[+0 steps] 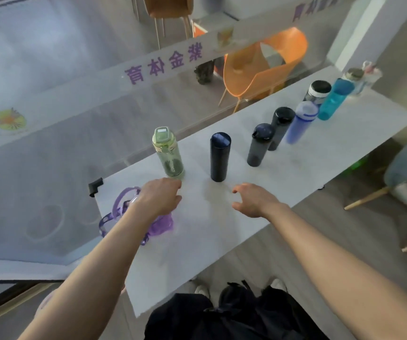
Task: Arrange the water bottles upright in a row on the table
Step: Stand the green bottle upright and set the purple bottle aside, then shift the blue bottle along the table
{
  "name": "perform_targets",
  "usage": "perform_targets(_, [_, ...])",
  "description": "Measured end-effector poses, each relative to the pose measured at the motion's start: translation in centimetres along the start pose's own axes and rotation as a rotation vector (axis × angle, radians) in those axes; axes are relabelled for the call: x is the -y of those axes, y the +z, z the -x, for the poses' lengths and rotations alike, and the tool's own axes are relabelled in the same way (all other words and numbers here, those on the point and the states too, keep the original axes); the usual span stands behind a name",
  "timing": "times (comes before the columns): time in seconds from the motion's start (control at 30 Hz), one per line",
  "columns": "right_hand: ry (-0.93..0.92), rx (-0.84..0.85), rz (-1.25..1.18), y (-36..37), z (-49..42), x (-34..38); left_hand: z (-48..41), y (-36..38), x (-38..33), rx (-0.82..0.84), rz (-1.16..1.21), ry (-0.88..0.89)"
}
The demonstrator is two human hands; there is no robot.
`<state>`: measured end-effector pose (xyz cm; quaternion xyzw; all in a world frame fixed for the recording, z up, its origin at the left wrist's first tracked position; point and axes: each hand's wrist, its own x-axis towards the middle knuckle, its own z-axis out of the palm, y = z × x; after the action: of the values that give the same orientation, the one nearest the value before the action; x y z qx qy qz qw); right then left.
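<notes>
1. Bottles standing upright in a row along the white table (pixel 222 229), from the green translucent bottle (pixel 169 154) rightward past the dark navy cylindrical flask (pixel 219 157).
2. Left hand (pixel 159 196) hovering over the purple translucent bottle (pixel 158 225) lying flat, fingers curled, grip unclear.
3. Right hand (pixel 254 201) hovering empty, fingers spreading.

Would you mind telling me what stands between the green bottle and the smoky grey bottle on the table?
In the head view, one dark navy bottle stands upright between the green bottle and the grey bottle.
</notes>
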<state>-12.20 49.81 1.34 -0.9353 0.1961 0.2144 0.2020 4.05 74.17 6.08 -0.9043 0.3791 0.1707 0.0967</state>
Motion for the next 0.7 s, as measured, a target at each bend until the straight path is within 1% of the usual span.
perform_targets(0.23, [0.027, -0.016, -0.007, -3.1, 2.7, -13.8, -4.8, -1.0, -14.6, 0.082, -0.057, 0.077])
perform_targets(0.4, [0.067, -0.009, 0.022, -5.8, 4.4, -23.2, -8.0, -2.7, -24.6, 0.082, -0.082, 0.114])
perform_targets(0.57, [0.108, -0.033, 0.003, -9.6, 4.3, -30.7, -11.8, -5.5, -31.3, 0.082, -0.075, 0.155])
perform_targets(0.7, [0.087, -0.067, 0.022, -13.3, 2.3, -34.7, -15.8, -9.0, -33.9, -0.029, -0.064, 0.17])
